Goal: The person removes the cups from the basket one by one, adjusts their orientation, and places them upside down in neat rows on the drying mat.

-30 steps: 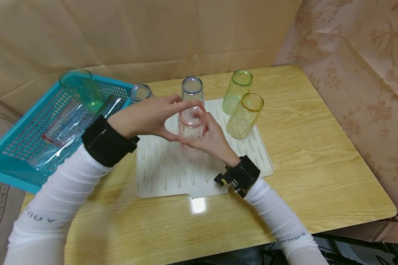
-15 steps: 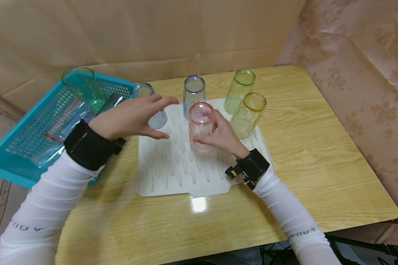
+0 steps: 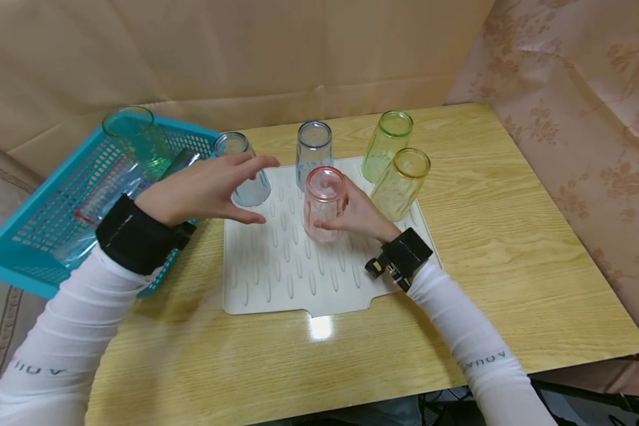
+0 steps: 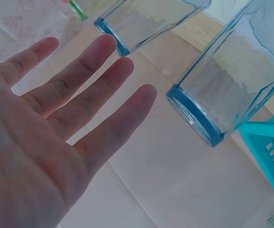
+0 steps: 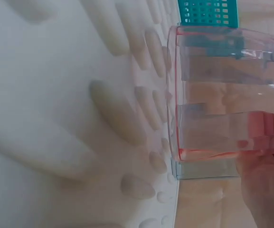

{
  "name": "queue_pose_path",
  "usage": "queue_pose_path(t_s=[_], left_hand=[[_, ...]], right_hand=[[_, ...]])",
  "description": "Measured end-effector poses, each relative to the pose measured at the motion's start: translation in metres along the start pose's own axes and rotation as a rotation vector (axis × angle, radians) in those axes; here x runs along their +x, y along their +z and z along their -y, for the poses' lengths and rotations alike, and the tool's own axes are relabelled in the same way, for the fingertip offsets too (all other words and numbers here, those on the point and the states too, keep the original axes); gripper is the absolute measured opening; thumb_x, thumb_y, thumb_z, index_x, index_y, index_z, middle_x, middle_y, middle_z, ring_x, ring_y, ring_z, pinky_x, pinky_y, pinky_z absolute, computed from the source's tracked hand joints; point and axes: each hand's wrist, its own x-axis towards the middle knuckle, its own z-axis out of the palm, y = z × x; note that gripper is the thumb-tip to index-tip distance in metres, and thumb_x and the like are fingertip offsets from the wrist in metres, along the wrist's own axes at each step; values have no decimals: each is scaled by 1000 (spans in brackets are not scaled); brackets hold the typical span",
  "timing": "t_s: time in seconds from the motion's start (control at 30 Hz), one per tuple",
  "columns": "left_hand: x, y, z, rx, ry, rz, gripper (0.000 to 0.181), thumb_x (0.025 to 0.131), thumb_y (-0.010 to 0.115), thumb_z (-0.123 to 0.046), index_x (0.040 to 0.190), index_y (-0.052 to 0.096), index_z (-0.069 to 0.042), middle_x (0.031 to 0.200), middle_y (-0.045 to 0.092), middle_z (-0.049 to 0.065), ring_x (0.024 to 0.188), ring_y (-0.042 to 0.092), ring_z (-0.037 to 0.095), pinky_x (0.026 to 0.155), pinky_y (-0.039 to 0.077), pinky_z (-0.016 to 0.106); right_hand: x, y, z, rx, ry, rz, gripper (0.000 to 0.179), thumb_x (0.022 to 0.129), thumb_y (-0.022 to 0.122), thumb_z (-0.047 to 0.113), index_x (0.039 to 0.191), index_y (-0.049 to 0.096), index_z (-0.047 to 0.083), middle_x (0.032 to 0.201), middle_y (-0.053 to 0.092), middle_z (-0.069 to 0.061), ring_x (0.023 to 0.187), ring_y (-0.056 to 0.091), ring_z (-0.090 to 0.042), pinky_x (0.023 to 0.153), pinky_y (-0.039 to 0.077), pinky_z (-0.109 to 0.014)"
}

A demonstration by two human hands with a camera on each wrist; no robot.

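My right hand [image 3: 359, 212] grips a pink-tinted glass [image 3: 317, 204], which stands upside down on the white ridged mat [image 3: 277, 290]. In the right wrist view, the rim of the pink glass [image 5: 174, 95] meets the mat. My left hand [image 3: 205, 189] hangs in the air with thumb and fingers spread, holding nothing. Just behind it is an upturned blue-tinted glass [image 3: 254, 188], partly hidden by the fingers. In the left wrist view, that blue glass [image 4: 227, 80] stands beside my spread left hand [image 4: 56, 128]. Another upturned blue glass [image 3: 314, 160] stands behind the pink one.
A green glass [image 3: 386, 148] and a yellow glass [image 3: 396, 192] stand upturned at the mat's right side. On the left, a turquoise basket [image 3: 10, 269] holds several glasses, with a green one [image 3: 138, 139] sticking above its rim. A wooden table [image 3: 511, 248] lies underneath.
My left hand has let go of the pink glass and moved left. The right hand has moved the pink glass slightly right and still holds it.
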Motion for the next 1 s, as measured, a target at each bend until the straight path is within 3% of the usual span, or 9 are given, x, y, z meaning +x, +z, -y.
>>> queue_pose_path(t_s=[0.3,0.53,0.7,1.0], left_hand=[[-3,-1,-1,-3,-26,12,84,74,81,-46,140,43,-12,122,56,13,99,56,27,82,53,44],[-4,-5,-1,19,-74,20,73,74,80,-50,128,51,-9,114,58,11,92,56,27,75,54,43],[-5,-5,0,22,-66,12,69,74,81,-49,123,52,-8,108,58,10,89,56,27,74,54,41],[-9,-3,0,24,-76,9,69,74,80,-50,122,52,-9,107,57,10,85,56,26,70,53,41]], right_hand=[[7,1,-3,42,12,46,92,68,88,14,143,35,6,134,50,-8,122,46,-18,104,36,-40],[8,3,-5,70,7,32,92,69,87,11,144,34,6,135,49,-10,123,46,-20,104,35,-40],[8,4,-7,79,19,29,93,68,88,9,144,34,5,135,49,-12,124,45,-21,105,34,-39],[-1,0,19,115,33,35,87,71,81,-4,143,31,-4,136,46,-22,125,43,-30,106,33,-41]])
